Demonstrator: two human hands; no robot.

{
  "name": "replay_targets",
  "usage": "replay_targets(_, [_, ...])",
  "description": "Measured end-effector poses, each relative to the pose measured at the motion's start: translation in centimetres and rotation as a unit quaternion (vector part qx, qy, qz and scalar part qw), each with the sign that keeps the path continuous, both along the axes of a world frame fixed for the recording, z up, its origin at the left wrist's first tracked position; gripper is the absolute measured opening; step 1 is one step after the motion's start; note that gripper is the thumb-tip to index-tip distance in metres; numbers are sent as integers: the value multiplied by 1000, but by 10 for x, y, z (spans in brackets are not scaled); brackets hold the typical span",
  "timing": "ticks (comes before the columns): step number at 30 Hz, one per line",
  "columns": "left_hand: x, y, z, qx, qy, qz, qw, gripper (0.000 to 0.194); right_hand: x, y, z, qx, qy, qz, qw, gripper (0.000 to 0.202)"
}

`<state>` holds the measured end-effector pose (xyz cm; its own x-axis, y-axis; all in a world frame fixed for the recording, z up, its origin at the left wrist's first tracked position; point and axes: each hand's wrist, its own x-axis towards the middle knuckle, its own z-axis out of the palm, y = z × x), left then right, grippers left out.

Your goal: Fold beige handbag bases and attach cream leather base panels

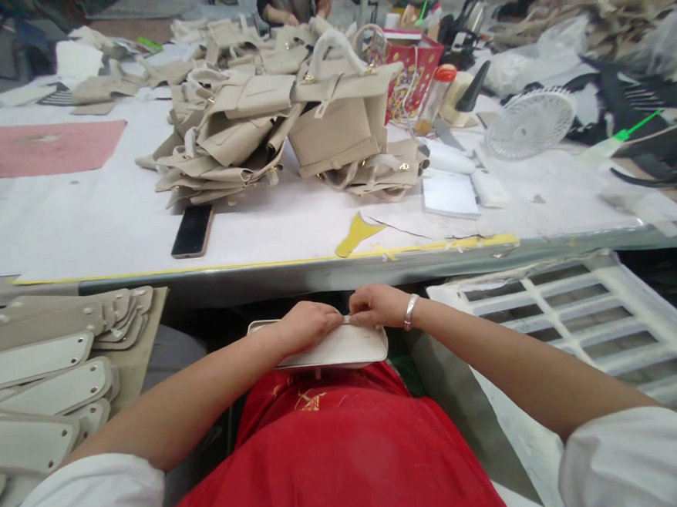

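A cream bag piece (327, 348) with rounded corners and a raised rim lies on my lap, just below the table edge. My left hand (312, 326) rests over its upper side, fingers together and bent onto the rim near the middle. From the other side my right hand (375, 305), with a silver bracelet at the wrist, pinches at the same far rim; thumb and fingertips are close to the left fingertips. Whatever small part lies between the right fingers is hidden. A red apron (341, 454) is under the piece.
Beige handbags (335, 122) are heaped on the white table (110, 231), near a phone (192, 231), a yellow template (357, 233) and a white fan (529, 123). Stacked cream panels (32, 437) stand left; a white slatted rack (550, 300) stands right. Another person's hands (293, 17) work opposite.
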<state>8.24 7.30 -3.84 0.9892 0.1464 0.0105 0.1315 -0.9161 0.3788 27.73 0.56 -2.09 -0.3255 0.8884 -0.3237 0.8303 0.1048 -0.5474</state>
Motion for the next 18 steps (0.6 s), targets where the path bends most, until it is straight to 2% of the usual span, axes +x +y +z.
replay_targets(3, [-1, 2, 3, 53, 42, -38, 997, 26, -1, 11, -5, -89, 35, -15, 995, 18])
replay_targets(5, [-4, 5, 5, 53, 57, -56, 995, 27, -2, 18, -8, -130, 71, -9, 989, 21])
replay_targets(12, [-29, 28, 10, -123, 42, -36, 991, 27, -7, 36, -18, -234, 176, 9, 956, 31])
replay_targets(15, [-45, 38, 13, -141, 45, -45, 988, 28, -15, 45, -22, -258, 200, 17, 945, 33])
replay_targets(18, [-60, 46, 15, -122, 56, -70, 988, 31, -26, 56, -26, -249, 204, 49, 946, 33])
